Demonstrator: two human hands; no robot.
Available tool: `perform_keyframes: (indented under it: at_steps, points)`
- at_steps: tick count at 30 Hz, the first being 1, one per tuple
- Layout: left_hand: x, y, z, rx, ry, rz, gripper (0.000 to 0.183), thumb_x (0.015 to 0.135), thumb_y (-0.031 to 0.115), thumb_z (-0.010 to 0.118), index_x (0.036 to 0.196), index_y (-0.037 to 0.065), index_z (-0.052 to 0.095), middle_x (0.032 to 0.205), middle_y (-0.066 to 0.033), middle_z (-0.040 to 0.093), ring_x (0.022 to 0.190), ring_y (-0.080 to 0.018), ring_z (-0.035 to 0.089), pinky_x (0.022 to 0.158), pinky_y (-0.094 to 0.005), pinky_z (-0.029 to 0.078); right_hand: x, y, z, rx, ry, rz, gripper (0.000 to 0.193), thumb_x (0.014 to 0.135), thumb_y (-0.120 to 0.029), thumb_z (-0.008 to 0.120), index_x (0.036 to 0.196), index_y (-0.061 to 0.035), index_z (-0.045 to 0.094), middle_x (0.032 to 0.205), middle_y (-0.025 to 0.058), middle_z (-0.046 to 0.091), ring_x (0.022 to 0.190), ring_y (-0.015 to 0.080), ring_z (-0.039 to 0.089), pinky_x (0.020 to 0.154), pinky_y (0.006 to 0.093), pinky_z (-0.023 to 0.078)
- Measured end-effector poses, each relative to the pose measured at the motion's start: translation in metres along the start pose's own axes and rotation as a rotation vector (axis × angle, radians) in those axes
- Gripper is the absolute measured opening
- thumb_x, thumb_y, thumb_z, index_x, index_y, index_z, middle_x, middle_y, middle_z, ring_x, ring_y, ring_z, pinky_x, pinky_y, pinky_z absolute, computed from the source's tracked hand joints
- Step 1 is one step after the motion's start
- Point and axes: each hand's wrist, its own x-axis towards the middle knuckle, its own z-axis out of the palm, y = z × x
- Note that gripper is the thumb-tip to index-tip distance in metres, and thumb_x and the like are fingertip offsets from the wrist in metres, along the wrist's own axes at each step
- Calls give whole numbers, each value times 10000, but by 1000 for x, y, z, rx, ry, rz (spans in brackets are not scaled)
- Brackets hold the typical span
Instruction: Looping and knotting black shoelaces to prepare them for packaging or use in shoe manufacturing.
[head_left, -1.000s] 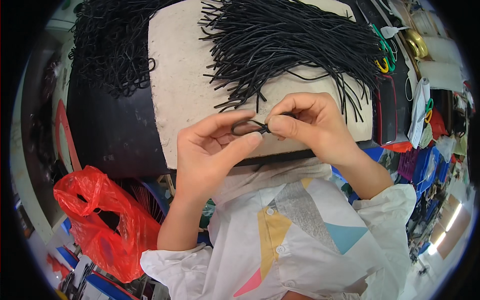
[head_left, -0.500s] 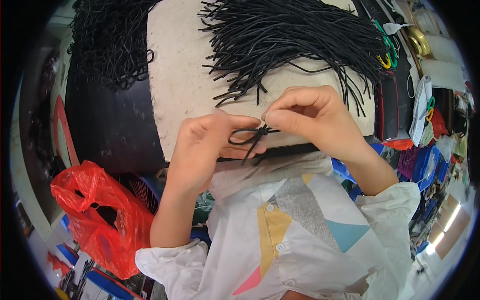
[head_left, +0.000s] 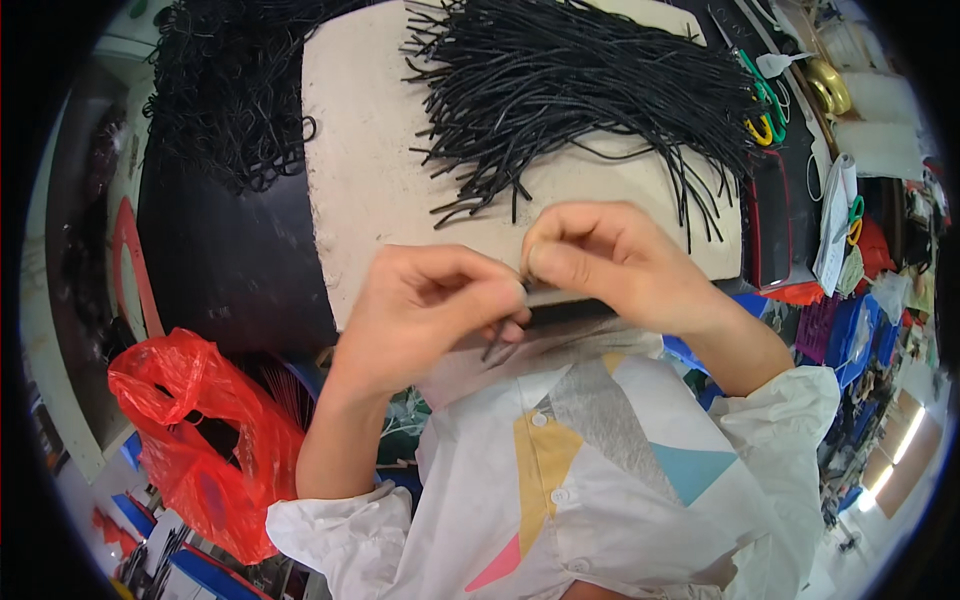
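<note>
Black cord [head_left: 491, 347] in left hand [head_left: 415, 310], red bag [head_left: 200, 490], contents unclear

A black table [head_left: 235, 265] carries a pale beige board [head_left: 365, 150], on which a thick sheaf of black cords [head_left: 580, 95] lies, loose ends fanning out. Left of the board sits a tangled heap of looped black cord [head_left: 225, 110]; to its right lie a flat, red-edged dark case [head_left: 769, 220] and green-and-yellow-handled scissors [head_left: 772, 108].
</note>
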Motion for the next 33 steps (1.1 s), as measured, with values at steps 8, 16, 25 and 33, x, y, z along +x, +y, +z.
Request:
perform_keyframes:
  at_steps: [8, 16, 25, 33]
  points:
    - [29, 50, -90, 1151, 955, 804, 224, 773, 76, 625, 994, 38, 641, 1008, -116, 613, 946, -212, 578, 845, -296, 422, 58, -23, -74, -1462, 626, -742, 62, 696, -111, 665, 756, -96, 657, 773, 2, 581, 782, 168, 532, 682, 291, 372]
    - [36, 40, -15, 1255, 637, 1188, 224, 669, 4, 701, 888, 34, 662, 819, -64, 616, 710, -163, 567, 621, -257, 448, 46, -47, -47, -1528, 615, -916, 112, 662, -83, 701, 758, -105, 648, 761, 3, 611, 748, 158, 567, 747, 300, 345]
    - [27, 35, 6, 1654, 806, 1310, 302, 620, 147, 720, 903, 56, 666, 811, -18, 589, 692, -168, 510, 640, -278, 375, 34, -50, -19, -1416, 512, -931, 194, 616, -8, 705, 786, -54, 624, 652, 35, 538, 599, 185, 501, 529, 284, 394]
    - [19, 22, -4, 1617, 726, 1181, 237, 626, 100, 658, 856, 42, 669, 761, -25, 557, 671, -171, 486, 616, -301, 376, 15, -56, -1, -1093, 370, -729, 136, 669, 26, 671, 791, -17, 628, 654, 65, 535, 508, 167, 499, 430, 249, 368]
